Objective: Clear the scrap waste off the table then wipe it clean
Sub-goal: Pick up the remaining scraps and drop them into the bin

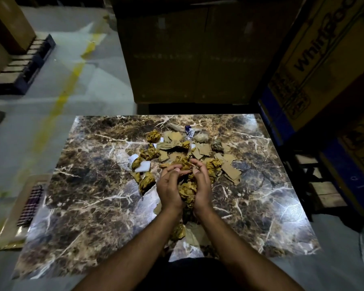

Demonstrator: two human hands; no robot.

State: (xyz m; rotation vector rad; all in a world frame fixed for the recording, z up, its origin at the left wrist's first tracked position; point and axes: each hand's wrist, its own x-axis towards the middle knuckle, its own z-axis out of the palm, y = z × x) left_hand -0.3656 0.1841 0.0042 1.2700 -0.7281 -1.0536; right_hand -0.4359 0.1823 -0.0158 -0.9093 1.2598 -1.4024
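Note:
A heap of scrap waste [177,150] lies in the middle of the marble-patterned table [88,206]: crumpled yellow-brown tape wads, torn cardboard pieces and a few white foam bits [143,166]. My left hand [170,192] and my right hand [202,187] are cupped together, fingers curled, around a bunch of crumpled yellow wads [187,191] above the near side of the heap. More scraps [180,231] lie under my wrists.
A checkered cloth [31,204] lies on a tray [8,232] on the floor left of the table. Large cardboard boxes [189,55] stand behind the table, and printed cartons [324,59] are stacked on the right. A pallet [23,66] sits far left.

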